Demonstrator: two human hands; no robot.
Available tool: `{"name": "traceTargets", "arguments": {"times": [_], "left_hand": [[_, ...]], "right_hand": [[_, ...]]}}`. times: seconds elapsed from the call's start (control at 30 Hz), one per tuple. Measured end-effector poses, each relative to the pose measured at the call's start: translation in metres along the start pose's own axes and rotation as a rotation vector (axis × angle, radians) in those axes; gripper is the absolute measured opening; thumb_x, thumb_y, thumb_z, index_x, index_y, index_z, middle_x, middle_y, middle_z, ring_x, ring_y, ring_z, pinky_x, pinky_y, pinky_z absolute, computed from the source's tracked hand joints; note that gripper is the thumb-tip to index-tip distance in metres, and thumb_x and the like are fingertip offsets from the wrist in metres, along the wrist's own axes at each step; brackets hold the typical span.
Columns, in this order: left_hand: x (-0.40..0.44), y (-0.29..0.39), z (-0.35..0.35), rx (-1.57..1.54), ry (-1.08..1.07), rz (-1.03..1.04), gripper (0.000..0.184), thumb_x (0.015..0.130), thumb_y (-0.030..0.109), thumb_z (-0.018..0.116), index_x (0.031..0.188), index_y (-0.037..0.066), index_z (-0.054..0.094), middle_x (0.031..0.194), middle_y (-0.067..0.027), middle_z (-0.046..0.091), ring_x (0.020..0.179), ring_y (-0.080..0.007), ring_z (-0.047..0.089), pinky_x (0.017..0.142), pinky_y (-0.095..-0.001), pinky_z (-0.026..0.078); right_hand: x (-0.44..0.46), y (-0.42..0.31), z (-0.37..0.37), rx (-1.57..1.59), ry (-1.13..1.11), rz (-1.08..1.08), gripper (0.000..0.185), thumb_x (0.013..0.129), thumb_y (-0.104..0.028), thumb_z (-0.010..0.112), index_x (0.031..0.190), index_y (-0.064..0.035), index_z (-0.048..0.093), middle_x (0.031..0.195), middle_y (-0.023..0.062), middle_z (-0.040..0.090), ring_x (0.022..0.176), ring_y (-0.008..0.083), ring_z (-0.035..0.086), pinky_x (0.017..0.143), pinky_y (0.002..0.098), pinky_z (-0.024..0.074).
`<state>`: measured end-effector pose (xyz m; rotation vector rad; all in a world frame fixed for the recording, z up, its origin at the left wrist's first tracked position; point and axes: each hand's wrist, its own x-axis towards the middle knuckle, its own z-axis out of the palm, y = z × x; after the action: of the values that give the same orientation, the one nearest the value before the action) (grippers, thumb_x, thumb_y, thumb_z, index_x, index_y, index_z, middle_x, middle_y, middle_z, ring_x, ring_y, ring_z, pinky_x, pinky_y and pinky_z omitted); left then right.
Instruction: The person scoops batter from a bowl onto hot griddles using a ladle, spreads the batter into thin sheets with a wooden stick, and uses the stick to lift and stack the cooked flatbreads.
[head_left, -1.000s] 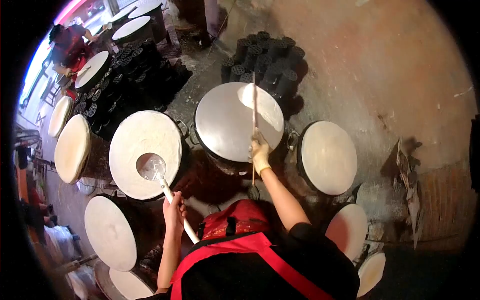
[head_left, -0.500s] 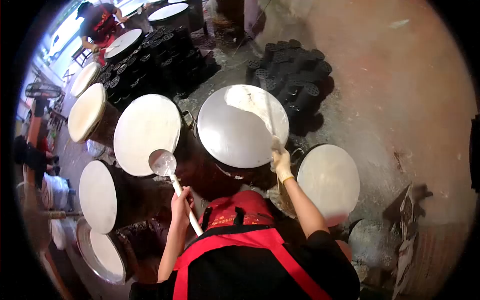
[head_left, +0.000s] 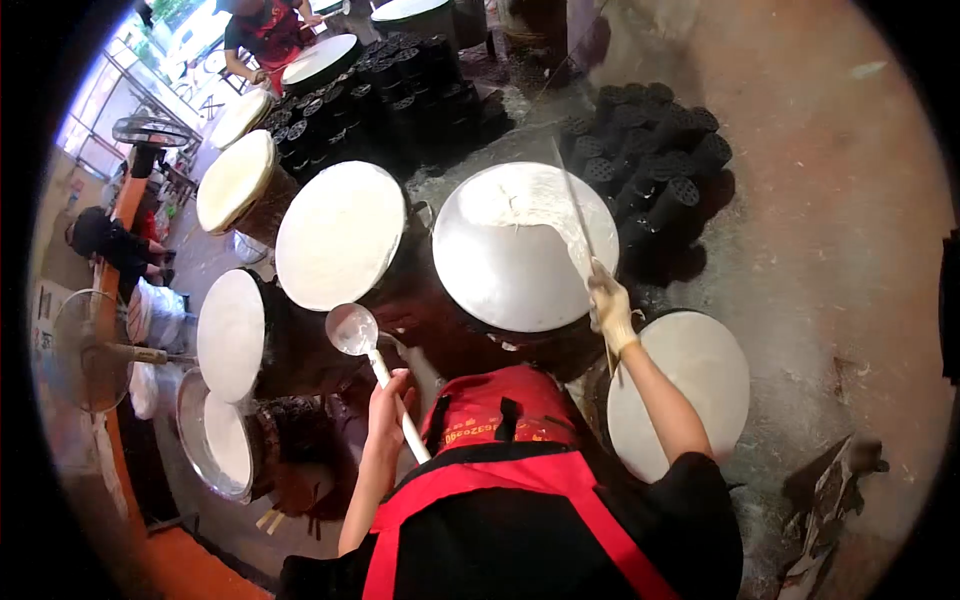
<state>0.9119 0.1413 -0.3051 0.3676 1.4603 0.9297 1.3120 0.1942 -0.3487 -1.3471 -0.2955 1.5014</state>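
Note:
My left hand is closed around the pale handle of a ladle, its bowl coated with white batter and held just short of the griddles. In a light glove, my right hand grips a long thin scraper at the right rim of the round griddle. The scraper's blade reaches over the griddle's right side towards the far edge. White batter lies in a curved band along the far and right part of the plate; bare metal shows in the near left part.
Batter-covered round griddles stand to the left and at the right. Stacks of black perforated coal briquettes stand behind. A person in a red apron works at the far left. A fan stands at left.
The view has shifted, so the griddles appear further right. The batter band reaches further along the griddle's right side. The scraper has tilted; my left hand still holds the ladle.

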Motion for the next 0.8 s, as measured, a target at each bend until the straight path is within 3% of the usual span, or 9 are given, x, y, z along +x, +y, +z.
{"name": "traceTargets", "arguments": {"times": [0.17,0.2,0.27,0.37,0.5,0.57,0.63,0.77,0.8], "left_hand": [[-0.007,-0.001,-0.003,0.024,0.010,0.001,0.012,0.086,0.017,0.059,0.096,0.011,0.058,0.094,0.0035,0.054,0.092,-0.0071,0.050,0.085,-0.0266,0.042],[-0.008,-0.004,-0.007,0.024,0.010,-0.009,0.013,0.086,0.017,0.059,0.097,0.011,0.058,0.094,0.0036,0.054,0.092,-0.0071,0.050,0.085,-0.0264,0.042],[-0.006,-0.009,-0.012,0.018,0.002,-0.018,0.014,0.086,0.018,0.060,0.098,0.011,0.059,0.095,0.0038,0.054,0.093,-0.0070,0.050,0.084,-0.0259,0.042],[-0.025,-0.010,-0.016,0.081,0.057,-0.022,0.016,0.086,0.018,0.060,0.099,0.010,0.060,0.098,0.0029,0.054,0.094,-0.0069,0.049,0.082,-0.0253,0.042],[-0.035,-0.008,-0.019,0.063,0.083,-0.054,0.015,0.086,0.017,0.060,0.098,0.009,0.061,0.099,0.0029,0.053,0.096,-0.0078,0.048,0.083,-0.0263,0.042],[-0.033,-0.004,-0.018,0.078,0.110,-0.082,0.015,0.086,0.017,0.060,0.098,0.008,0.061,0.098,0.0030,0.052,0.095,-0.0080,0.048,0.084,-0.0269,0.042],[-0.027,-0.001,-0.020,0.127,0.049,-0.080,0.015,0.086,0.018,0.060,0.098,0.009,0.061,0.097,0.0029,0.053,0.095,-0.0076,0.049,0.083,-0.0264,0.043],[-0.021,0.019,-0.007,0.231,-0.036,-0.106,0.017,0.086,0.019,0.061,0.100,0.010,0.060,0.095,0.0027,0.053,0.094,-0.0081,0.050,0.083,-0.0277,0.044],[-0.022,0.025,-0.004,0.273,-0.049,-0.109,0.017,0.086,0.019,0.061,0.100,0.010,0.060,0.095,0.0028,0.053,0.094,-0.0083,0.050,0.084,-0.0281,0.044]], "right_hand": [[0.037,0.028,0.030,-0.468,-0.242,-0.208,0.038,0.090,-0.004,0.045,0.128,-0.0085,0.051,0.118,0.0068,0.055,0.098,0.0108,0.054,0.087,0.0194,0.0441],[0.036,0.036,0.029,-0.640,-0.277,-0.339,0.039,0.090,-0.002,0.043,0.128,-0.0080,0.050,0.120,0.0077,0.055,0.095,0.0107,0.055,0.085,0.0197,0.0455],[0.034,0.013,-0.006,-0.438,-0.395,-0.037,0.039,0.090,-0.005,0.044,0.129,-0.0079,0.049,0.123,0.0096,0.053,0.101,0.0133,0.054,0.091,0.0260,0.0444],[0.004,-0.046,-0.002,-0.306,-0.295,0.027,0.040,0.090,-0.006,0.044,0.130,-0.0083,0.048,0.121,0.0097,0.055,0.089,0.0141,0.059,0.084,0.0295,0.0498],[0.034,-0.023,0.002,-0.704,-0.325,-0.199,0.043,0.090,-0.002,0.044,0.133,-0.0093,0.045,0.119,0.0077,0.056,0.096,0.0159,0.057,0.087,0.0280,0.0467],[0.020,-0.005,-0.005,-0.628,-0.371,0.083,0.046,0.089,-0.017,0.057,0.133,-0.0160,0.046,0.121,0.0085,0.055,0.107,0.0179,0.051,0.096,0.0317,0.0389],[-0.010,0.018,-0.030,-0.506,-0.456,0.057,0.047,0.087,-0.027,0.061,0.131,-0.0194,0.049,0.112,0.0073,0.058,0.082,0.0123,0.054,0.075,0.0263,0.0467],[-0.079,0.018,-0.060,-0.101,-0.312,0.262,0.041,0.088,-0.030,0.060,0.127,-0.0224,0.053,0.066,-0.0077,0.049,0.042,0.0016,0.035,0.034,0.0185,0.0271],[-0.074,0.040,-0.062,-0.330,-0.208,0.007,0.040,0.090,-0.026,0.058,0.128,-0.0229,0.052,0.065,-0.0074,0.049,0.042,0.0012,0.034,0.035,0.0183,0.0268]]}}
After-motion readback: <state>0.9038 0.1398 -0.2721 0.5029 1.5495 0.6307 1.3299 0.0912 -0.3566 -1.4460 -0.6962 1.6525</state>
